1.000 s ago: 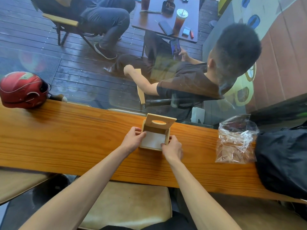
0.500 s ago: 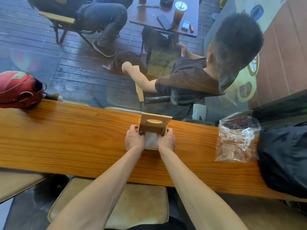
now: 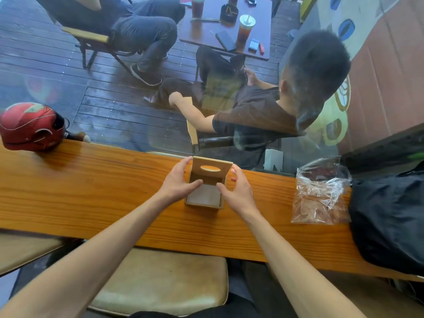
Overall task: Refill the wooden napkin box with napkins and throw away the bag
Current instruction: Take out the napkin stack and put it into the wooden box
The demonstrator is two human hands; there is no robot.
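The wooden napkin box stands on the wooden counter with its slotted lid tilted up. White napkins fill the inside. My left hand grips the box's left side, fingers on the lid's edge and thumb at the front rim. My right hand holds the right side the same way, its fingers a little spread. The clear plastic bag lies crumpled on the counter to the right, apart from both hands.
A black bag lies at the counter's right end, just past the plastic bag. A red helmet sits at the far left. A padded stool is below the counter. Behind the glass, people sit at a table.
Both hands have come off the napkins inside the box and moved outward to its sides and lid. The napkins now show. The plastic bag has not moved.
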